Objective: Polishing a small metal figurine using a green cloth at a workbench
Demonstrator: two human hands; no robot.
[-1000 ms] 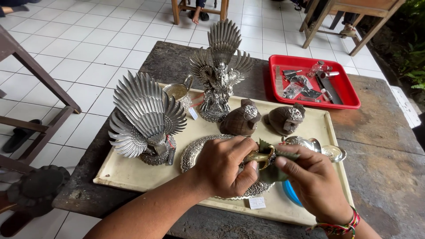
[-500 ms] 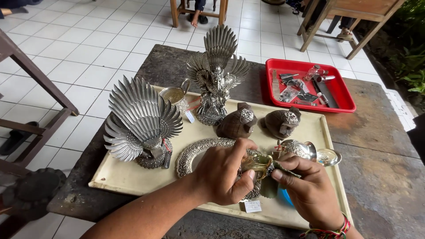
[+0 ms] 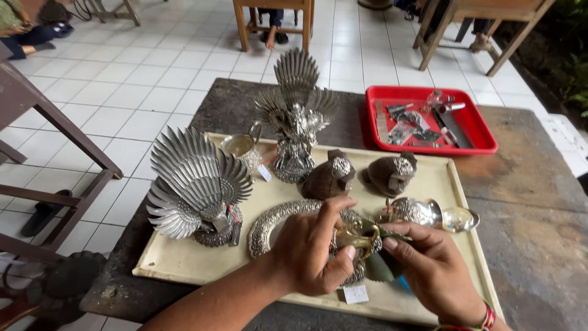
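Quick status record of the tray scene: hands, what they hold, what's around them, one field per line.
left hand: left hand grips a small brass-coloured piece over the tray
right hand: right hand pinches the same piece from the other side
tray: cream tray on a dark stone table
under hands: oval silver frame, partly hidden
left of hands: fan-tailed silver bird
behind: winged silver figure, two dark shell pieces
far right: red tray of small tools
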